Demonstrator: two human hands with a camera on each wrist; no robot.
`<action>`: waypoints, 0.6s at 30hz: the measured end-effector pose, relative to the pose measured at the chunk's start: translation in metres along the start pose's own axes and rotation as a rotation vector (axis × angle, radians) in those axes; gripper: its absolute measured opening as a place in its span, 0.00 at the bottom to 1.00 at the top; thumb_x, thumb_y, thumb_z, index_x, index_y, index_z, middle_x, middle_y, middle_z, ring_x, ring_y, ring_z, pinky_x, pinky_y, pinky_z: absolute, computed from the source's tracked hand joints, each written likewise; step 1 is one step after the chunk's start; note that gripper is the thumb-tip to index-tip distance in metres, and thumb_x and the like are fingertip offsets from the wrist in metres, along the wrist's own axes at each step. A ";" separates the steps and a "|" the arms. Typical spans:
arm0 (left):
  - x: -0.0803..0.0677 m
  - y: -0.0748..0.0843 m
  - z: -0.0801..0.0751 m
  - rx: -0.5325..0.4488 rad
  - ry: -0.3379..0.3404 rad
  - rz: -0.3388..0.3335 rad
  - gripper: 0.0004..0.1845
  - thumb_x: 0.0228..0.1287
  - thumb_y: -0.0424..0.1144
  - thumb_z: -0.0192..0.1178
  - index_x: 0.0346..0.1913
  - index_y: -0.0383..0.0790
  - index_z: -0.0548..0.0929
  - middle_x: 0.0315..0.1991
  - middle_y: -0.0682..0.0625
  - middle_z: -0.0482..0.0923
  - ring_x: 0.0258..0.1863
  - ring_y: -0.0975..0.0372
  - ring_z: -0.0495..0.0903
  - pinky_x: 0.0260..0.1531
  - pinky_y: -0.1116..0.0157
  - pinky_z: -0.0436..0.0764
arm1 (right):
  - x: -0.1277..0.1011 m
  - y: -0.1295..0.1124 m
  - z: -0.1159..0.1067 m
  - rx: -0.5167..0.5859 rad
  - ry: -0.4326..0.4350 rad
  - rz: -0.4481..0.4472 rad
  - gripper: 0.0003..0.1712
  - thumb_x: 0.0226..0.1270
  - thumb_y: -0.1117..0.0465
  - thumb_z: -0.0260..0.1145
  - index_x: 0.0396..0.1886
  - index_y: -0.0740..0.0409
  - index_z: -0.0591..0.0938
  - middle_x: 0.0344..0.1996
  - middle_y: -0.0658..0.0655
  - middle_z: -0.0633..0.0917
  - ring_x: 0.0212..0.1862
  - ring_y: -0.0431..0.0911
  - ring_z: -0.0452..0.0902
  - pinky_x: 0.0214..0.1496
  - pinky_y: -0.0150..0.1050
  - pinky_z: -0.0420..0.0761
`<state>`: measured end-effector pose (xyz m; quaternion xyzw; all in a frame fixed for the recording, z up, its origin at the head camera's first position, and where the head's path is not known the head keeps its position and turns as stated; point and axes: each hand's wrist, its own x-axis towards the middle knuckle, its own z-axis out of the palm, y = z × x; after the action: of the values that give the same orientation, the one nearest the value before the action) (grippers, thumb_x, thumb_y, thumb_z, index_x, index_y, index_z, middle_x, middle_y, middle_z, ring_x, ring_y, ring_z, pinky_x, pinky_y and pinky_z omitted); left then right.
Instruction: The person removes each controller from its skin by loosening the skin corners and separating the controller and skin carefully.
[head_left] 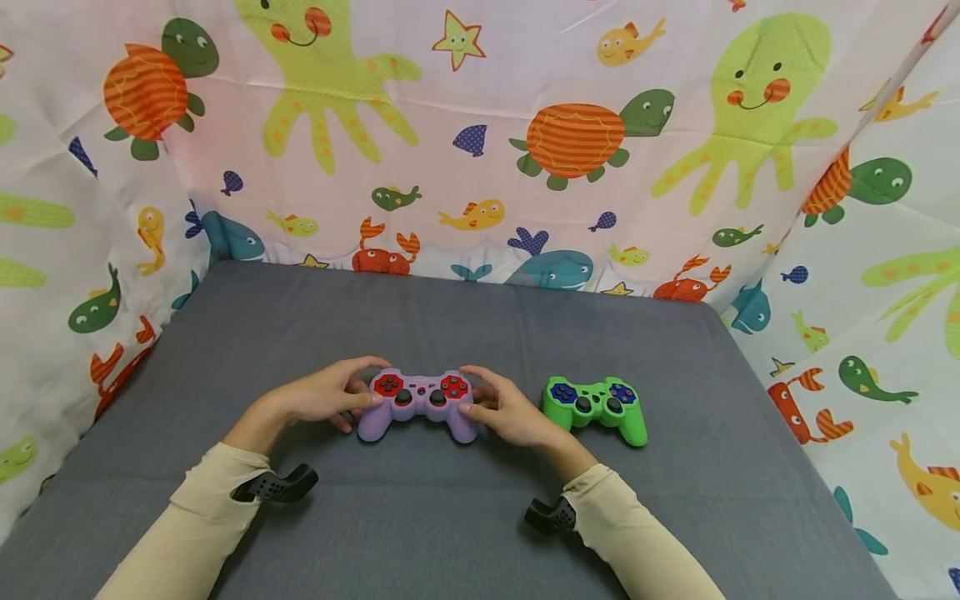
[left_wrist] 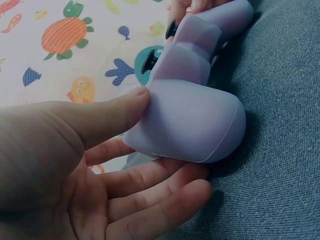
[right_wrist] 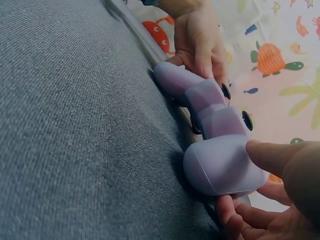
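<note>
A purple game controller (head_left: 420,400) with red button areas and two black thumbsticks lies between my hands on the grey cloth. My left hand (head_left: 330,393) holds its left end, the thumb (left_wrist: 120,112) on top and the other fingers around the side and below. At the opposite end my right hand (head_left: 510,408) grips it the same way, with the thumb (right_wrist: 272,156) pressed on the upper face. Both wrist views show the controller's rounded handles close to the cloth. To the right of my right hand lies a green game controller (head_left: 596,404) with blue button areas, untouched.
Grey cloth (head_left: 420,525) covers the table. Behind and at both sides hang white curtains (head_left: 480,92) printed with sea animals. A black strap-like device (head_left: 281,483) sits at my left wrist, and another black device (head_left: 551,515) at my right.
</note>
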<state>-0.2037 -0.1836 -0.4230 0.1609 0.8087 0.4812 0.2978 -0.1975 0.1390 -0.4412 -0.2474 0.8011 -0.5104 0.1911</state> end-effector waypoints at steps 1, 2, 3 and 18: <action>0.000 0.000 0.000 0.003 0.003 0.011 0.34 0.74 0.42 0.60 0.77 0.40 0.59 0.30 0.48 0.74 0.33 0.58 0.76 0.33 0.59 0.85 | 0.000 0.000 0.000 0.003 0.002 -0.004 0.35 0.74 0.66 0.63 0.76 0.61 0.63 0.49 0.70 0.85 0.37 0.40 0.80 0.40 0.32 0.78; 0.000 0.000 0.000 0.003 0.008 0.017 0.34 0.74 0.41 0.60 0.76 0.39 0.59 0.30 0.49 0.73 0.32 0.58 0.76 0.33 0.59 0.85 | 0.000 0.000 0.001 0.000 0.004 -0.010 0.34 0.74 0.66 0.63 0.76 0.62 0.63 0.49 0.70 0.85 0.37 0.40 0.80 0.40 0.32 0.78; 0.000 0.000 0.000 0.005 0.012 0.025 0.34 0.74 0.40 0.60 0.76 0.39 0.59 0.29 0.49 0.73 0.32 0.59 0.76 0.34 0.59 0.85 | 0.000 0.000 0.001 -0.003 0.008 -0.014 0.34 0.74 0.66 0.63 0.76 0.62 0.63 0.49 0.70 0.85 0.37 0.40 0.80 0.41 0.31 0.78; 0.006 0.002 0.003 -0.010 0.118 0.118 0.34 0.71 0.36 0.63 0.74 0.50 0.60 0.47 0.40 0.80 0.39 0.56 0.81 0.41 0.56 0.86 | -0.001 -0.001 -0.006 0.017 0.149 -0.136 0.35 0.69 0.72 0.65 0.74 0.59 0.67 0.55 0.71 0.83 0.44 0.51 0.80 0.44 0.31 0.79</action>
<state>-0.2064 -0.1770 -0.4250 0.1782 0.8114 0.5106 0.2218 -0.2001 0.1432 -0.4383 -0.2611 0.7901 -0.5459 0.0978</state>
